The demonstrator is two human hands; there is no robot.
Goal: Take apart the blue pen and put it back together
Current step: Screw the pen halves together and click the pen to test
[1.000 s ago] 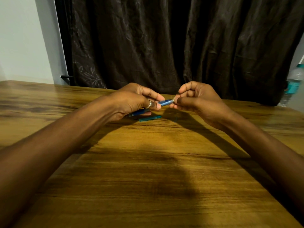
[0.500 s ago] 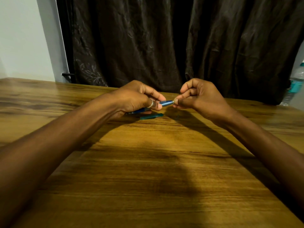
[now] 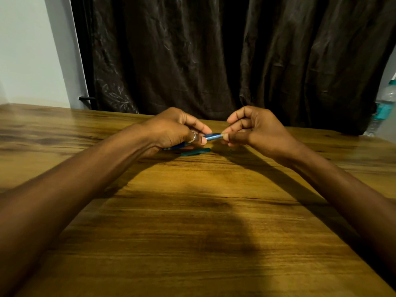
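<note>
Here, both hands work above the far middle of the table. The left hand is closed around the pen, with the barrel running under the fingers and the tapered front end projecting to the right. The right hand pinches that front end between thumb and fingertips; whether it grips the tip section or a small part inside it cannot be told. A dark teal part, probably the cap, lies on the table just near of the pen, apart from both hands.

The step in hand appears to be work on the front joint; whether it is being loosened or tightened cannot be told.

Hazards from this position:

- Slip. The right-hand pinch covers only a short, tapered surface. Excess torque may cause the fingertips to lose hold.
- Lost parts. If the tip separates suddenly, a spring or refill may drop out and roll across the table. Keep the pen low and level.
- Cross-threading. If the two sections are not held in line, the joint may bind.
- Displaced cap. A forearm sweep may knock the teal part away.
</note>
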